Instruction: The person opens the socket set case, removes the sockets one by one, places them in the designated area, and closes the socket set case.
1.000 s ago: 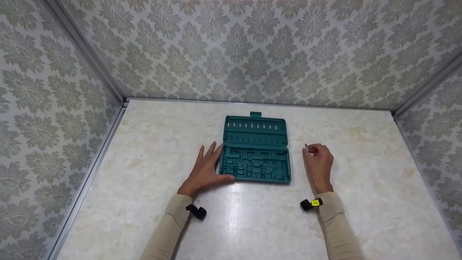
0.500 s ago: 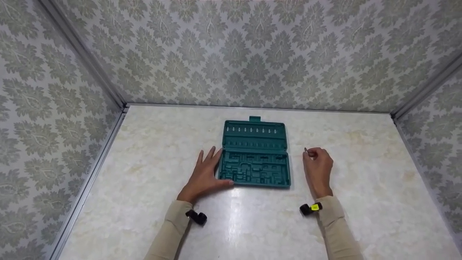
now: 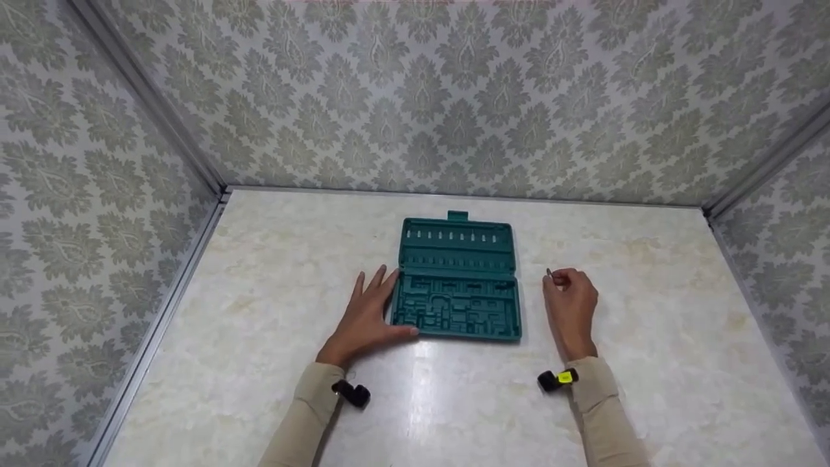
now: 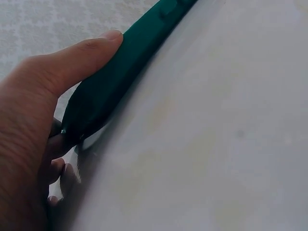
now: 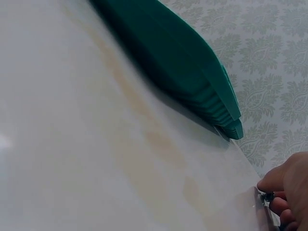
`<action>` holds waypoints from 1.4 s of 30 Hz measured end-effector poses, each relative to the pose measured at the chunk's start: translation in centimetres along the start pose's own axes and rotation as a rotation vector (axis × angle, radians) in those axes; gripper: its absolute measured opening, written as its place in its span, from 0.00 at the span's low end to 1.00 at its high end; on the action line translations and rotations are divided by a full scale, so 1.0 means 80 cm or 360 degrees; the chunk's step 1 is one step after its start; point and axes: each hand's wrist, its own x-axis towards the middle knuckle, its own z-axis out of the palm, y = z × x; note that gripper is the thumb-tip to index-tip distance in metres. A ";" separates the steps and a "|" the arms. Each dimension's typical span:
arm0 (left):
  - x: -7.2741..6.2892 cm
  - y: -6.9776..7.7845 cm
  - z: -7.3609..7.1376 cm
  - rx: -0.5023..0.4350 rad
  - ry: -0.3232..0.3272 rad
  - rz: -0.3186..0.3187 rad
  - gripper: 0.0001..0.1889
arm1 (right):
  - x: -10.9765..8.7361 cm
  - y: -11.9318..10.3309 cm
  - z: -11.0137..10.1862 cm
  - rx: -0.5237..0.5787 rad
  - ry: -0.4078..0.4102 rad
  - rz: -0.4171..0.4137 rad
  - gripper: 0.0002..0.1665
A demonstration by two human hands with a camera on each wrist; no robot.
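Note:
A green plastic tool case (image 3: 458,306) lies unfolded on the table, its moulded base nearer me and its lid (image 3: 457,250) behind. Several small silver bits (image 3: 451,236) stand in a row in the lid. My left hand (image 3: 367,318) is spread at the case's left side, thumb on the front edge; the left wrist view shows that thumb (image 4: 91,55) along the green wall. To the right of the case, my right hand (image 3: 570,305) pinches a small metal bit (image 3: 549,273) between thumb and fingertips. In the right wrist view the fingers largely hide it.
The pale marbled table (image 3: 259,259) extends around the case on all sides. Patterned wallpapered walls (image 3: 421,97) with metal corner rails enclose it at the back and both sides. A latch tab (image 3: 458,215) sticks out from the lid's far edge.
The head view has tilted slightly, so everything appears a little lower. Both hands keep their places beside the case, and the small bit remains pinched in the right hand.

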 end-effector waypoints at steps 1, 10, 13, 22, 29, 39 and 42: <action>-0.001 0.001 0.000 -0.0006 -0.0003 -0.0003 0.71 | -0.001 0.000 -0.001 0.0000 0.0001 0.0007 0.07; 0.000 -0.001 0.001 0.0022 0.0006 0.0020 0.71 | 0.002 -0.007 0.002 -0.0066 -0.0029 0.0143 0.09; 0.002 -0.002 -0.001 0.0022 -0.0002 0.0017 0.71 | 0.005 -0.010 0.003 -0.0079 -0.0041 0.0182 0.10; 0.009 -0.001 -0.003 0.0010 0.0001 0.0009 0.70 | 0.013 -0.012 0.003 -0.0074 0.0012 0.0145 0.10; 0.001 -0.005 0.002 0.0027 0.0004 0.0019 0.70 | 0.005 -0.006 0.006 -0.0075 0.0002 0.0214 0.12; 0.001 -0.006 0.001 0.0014 0.0013 0.0086 0.70 | 0.005 -0.003 0.005 -0.0060 0.0023 0.0127 0.10; 0.004 -0.005 0.000 0.0013 0.0021 0.0099 0.70 | 0.007 -0.003 0.005 -0.0040 0.0022 0.0108 0.10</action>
